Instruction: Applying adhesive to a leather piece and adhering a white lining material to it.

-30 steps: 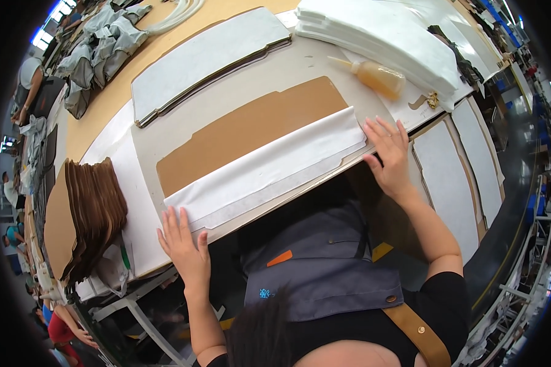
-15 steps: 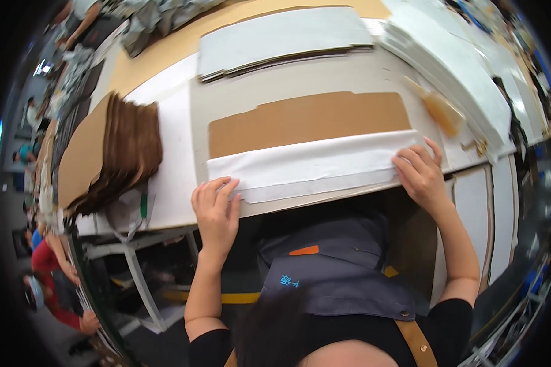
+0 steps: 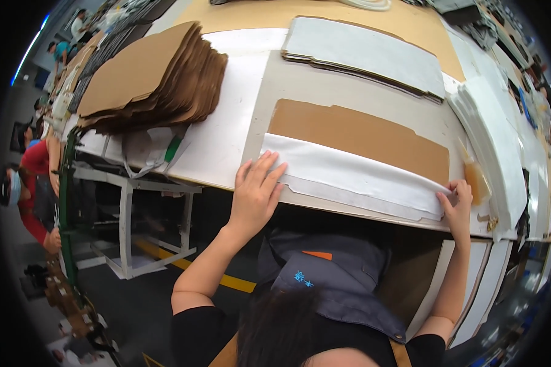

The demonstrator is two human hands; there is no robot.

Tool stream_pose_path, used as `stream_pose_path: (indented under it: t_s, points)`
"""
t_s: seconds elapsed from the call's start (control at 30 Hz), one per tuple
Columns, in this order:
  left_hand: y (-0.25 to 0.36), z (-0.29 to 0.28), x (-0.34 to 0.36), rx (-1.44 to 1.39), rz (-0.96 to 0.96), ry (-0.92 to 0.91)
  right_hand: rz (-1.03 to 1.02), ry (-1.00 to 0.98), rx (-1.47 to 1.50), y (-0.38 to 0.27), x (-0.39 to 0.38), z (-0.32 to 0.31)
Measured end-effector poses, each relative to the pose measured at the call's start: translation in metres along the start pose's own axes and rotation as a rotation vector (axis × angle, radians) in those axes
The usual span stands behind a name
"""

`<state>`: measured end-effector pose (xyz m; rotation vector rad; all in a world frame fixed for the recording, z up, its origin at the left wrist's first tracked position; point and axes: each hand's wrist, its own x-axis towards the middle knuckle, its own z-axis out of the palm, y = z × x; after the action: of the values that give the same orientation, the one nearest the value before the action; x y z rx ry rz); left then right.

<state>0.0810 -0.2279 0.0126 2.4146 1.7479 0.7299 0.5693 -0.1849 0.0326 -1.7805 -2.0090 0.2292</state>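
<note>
A brown cardboard panel (image 3: 355,131) with a stepped edge lies flat on the grey work surface in front of me. Along its near side runs a white sheet (image 3: 349,171), smooth and slightly rippled like cloth, with a greyer strip showing at its near edge. My left hand (image 3: 257,191) rests its outstretched fingers on the sheet's left end. At the far right end, my right hand (image 3: 459,205) is closed, its thumb and fingers pinching the sheet's corner.
Brown cardboard pieces (image 3: 159,79) are piled at the left. White-faced panels (image 3: 361,52) lie stacked behind. White sheets (image 3: 493,140) fill the right, beside an amber-coloured brush-like tool (image 3: 475,177). A green-ended item (image 3: 172,148) hangs below the pile. A co-worker in red (image 3: 37,159) stands far left.
My view has turned, so the table appears tilted the other way. The right hand's fingers have drawn together at the sheet's corner; the left hand stays at the left end.
</note>
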Motion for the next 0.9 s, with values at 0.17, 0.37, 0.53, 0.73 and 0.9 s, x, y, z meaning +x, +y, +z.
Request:
stream_pose_path:
  t_s: [0.17,0.37,0.53,0.73,0.9]
  points:
    - [0.000,0.002,-0.001,-0.022,-0.004,0.028,0.033,0.009,0.113,0.006,-0.001,0.004]
    - [-0.002,0.004,-0.004,-0.073,0.009,0.077,-0.074,0.167,-0.017,-0.026,-0.003,0.009]
    - [0.002,0.010,-0.007,-0.312,0.124,0.074,-0.524,-0.044,-0.211,-0.087,-0.014,0.009]
    - [0.030,0.022,0.005,-0.368,0.219,0.131,-0.473,-0.019,-0.213,-0.077,-0.003,0.019]
    - [0.043,0.027,0.036,-0.214,0.119,0.156,-0.314,0.152,-0.124,-0.072,0.001,0.014]
